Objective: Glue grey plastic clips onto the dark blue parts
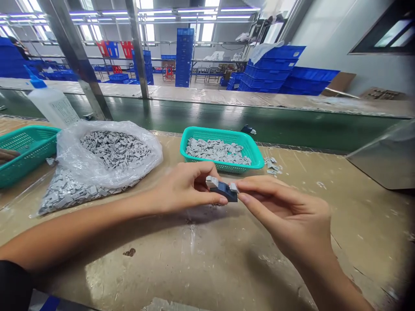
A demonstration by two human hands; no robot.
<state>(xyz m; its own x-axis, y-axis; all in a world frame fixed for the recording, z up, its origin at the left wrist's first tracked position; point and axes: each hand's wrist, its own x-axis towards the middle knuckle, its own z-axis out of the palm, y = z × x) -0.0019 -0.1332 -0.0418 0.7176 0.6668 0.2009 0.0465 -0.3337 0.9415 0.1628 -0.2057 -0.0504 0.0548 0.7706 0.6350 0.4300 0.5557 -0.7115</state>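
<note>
Between thumb and fingers, my left hand [191,185] grips a small dark blue plastic part [223,190] with a light grey piece [212,181] at its left end. At the part's right end, my right hand [288,207] pinches a small grey plastic piece [233,187] between thumb and forefinger. This piece touches or nearly touches the blue part; fingertips hide the exact contact. Just beyond my hands stands a green basket [256,149] holding many small grey pieces. To the left, an open clear plastic bag [149,166] is full of similar grey pieces.
A white bottle with a blue cap [52,101] stands behind the bag, near another green basket [35,160]. Loose grey pieces [272,165] lie right of the middle basket. A dark part [248,129] rests on the green conveyor belt [201,114]. Stacked blue crates [269,73] stand beyond.
</note>
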